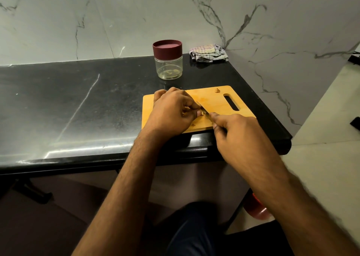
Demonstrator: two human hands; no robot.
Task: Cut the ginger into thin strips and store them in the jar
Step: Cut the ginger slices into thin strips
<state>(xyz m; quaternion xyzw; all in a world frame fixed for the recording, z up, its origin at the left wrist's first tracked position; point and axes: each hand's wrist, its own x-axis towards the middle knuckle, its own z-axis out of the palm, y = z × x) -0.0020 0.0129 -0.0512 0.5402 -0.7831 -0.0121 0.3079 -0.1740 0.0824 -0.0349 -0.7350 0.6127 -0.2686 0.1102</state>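
Ginger slicing under way on the cutting board (212, 98).

At the board's near-left part, the left hand (171, 113) pinned the ginger (202, 113) in a narrow fingertip grip; just right of it the right hand (235, 131) held the knife (204, 110), blade on the piece. Small, firm and probably slippery, the ginger looked best held close behind the cut. Behind the board, the jar (169, 63) stood lidded on the desk (78, 103).
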